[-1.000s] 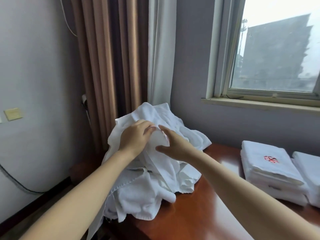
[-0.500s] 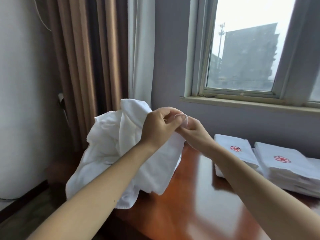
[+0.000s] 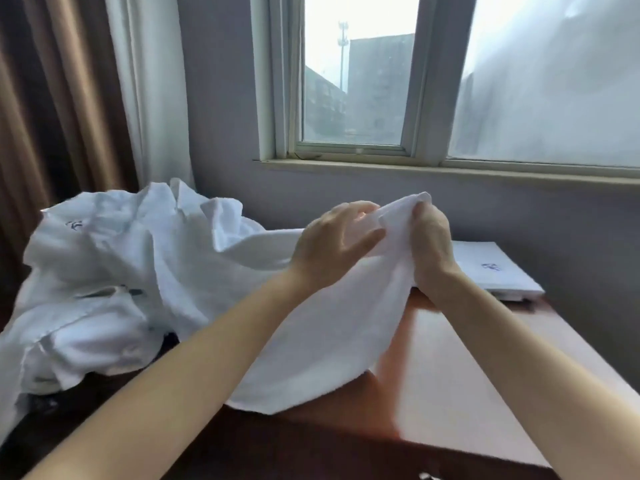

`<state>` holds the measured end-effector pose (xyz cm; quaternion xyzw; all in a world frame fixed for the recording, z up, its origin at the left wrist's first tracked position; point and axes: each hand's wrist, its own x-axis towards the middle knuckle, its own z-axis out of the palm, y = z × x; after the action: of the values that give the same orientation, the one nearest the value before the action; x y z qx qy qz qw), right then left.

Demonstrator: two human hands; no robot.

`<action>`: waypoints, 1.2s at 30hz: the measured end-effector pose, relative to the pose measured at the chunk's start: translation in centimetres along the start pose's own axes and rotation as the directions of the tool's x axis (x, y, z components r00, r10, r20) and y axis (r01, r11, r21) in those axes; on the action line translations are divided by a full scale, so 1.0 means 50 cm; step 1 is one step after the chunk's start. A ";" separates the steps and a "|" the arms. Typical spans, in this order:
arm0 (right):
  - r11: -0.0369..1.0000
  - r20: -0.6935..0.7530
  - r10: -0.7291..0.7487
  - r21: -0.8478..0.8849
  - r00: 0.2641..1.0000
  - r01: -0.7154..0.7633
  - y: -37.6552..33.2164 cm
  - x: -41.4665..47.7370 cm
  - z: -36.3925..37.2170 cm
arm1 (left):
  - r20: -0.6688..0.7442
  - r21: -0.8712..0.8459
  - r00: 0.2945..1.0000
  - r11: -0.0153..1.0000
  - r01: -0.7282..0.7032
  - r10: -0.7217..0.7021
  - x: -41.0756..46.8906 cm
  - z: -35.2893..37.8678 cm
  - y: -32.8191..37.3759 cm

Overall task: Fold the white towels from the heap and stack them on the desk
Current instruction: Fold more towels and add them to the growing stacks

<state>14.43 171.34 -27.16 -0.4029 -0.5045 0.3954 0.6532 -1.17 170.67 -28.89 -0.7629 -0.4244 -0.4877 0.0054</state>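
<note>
Just right of the frame's centre, both hands hold one white towel point(image 3: 322, 341) up by its top edge. The right hand point(image 3: 433, 244) is clenched around a bunched corner, which pokes out above its knuckles. The left hand point(image 3: 332, 244) sits just beside it. It seems to pinch the same edge between thumb and fingers, though blur makes the exact hold hard to read. The towel hangs below the hands in a loose sheet. Its lower hem touches the wooden desk point(image 3: 450, 375) at lower centre, and its left side trails back toward the heap of towels point(image 3: 104, 271) filling the left of the frame.

This looks like the step of finding the corners before the first fold. To do it well, the right hand should hold its corner fast while the left slides outward along the hem to the next corner. That way the edge comes taut and straight rather than twisted. Lifting a little would clear the sheet from the heap so that it drags no other towel along. The bare wood at lower right gives room to lay it flat.

A folded stack point(image 3: 498, 271) lies at the right of the frame, against the wall under the window point(image 3: 353, 81), with a small printed mark on its top face. Folding to that size, mark upward, would keep the pile even.
</note>
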 end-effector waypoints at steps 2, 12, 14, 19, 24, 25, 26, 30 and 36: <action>0.996 -0.124 -0.037 -0.083 0.992 0.027 -0.005 0.006 -0.078 | 0.072 0.000 0.997 0.999 -0.033 0.033 -0.010 0.060 0.023; 0.697 -0.285 -0.218 -0.715 0.933 -0.056 0.070 -0.015 -0.298 | 0.548 0.096 0.836 0.995 -0.029 -0.028 -0.091 0.244 0.035; 0.671 -0.051 -0.129 -0.740 0.990 0.049 0.088 -0.018 -0.252 | 0.549 0.112 0.834 0.994 -0.007 -0.056 -0.096 0.238 0.014; 0.538 0.345 0.379 -0.837 0.859 0.099 0.180 -0.049 -0.137 | 0.554 0.267 0.806 0.962 0.061 -0.206 -0.111 0.202 -0.062; 0.309 0.390 0.362 -0.907 0.847 0.286 0.284 -0.074 -0.092 | 0.492 0.340 0.837 0.938 0.068 -0.239 -0.159 0.182 -0.140; 0.277 0.396 0.331 -0.908 0.857 0.313 0.298 -0.079 -0.095 | 0.481 0.375 0.837 0.924 0.073 -0.262 -0.168 0.181 -0.153; 0.261 0.407 0.299 -0.905 0.863 0.336 0.311 -0.082 -0.102 | 0.481 0.425 0.820 0.900 0.091 -0.311 -0.175 0.180 -0.165; 0.250 0.468 0.211 -0.875 0.858 0.415 0.335 -0.063 -0.146 | 0.458 0.583 0.707 0.782 0.219 -0.539 -0.185 0.169 -0.199; 0.271 0.574 0.200 -0.811 0.794 0.518 0.334 -0.026 -0.209 | 0.460 0.766 0.654 0.641 0.049 -0.600 -0.150 0.155 -0.138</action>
<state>22.59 174.85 -44.78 -0.5113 -0.8480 0.0432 0.1327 -1.19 173.54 -41.37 -0.7256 -0.6861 0.0341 0.0397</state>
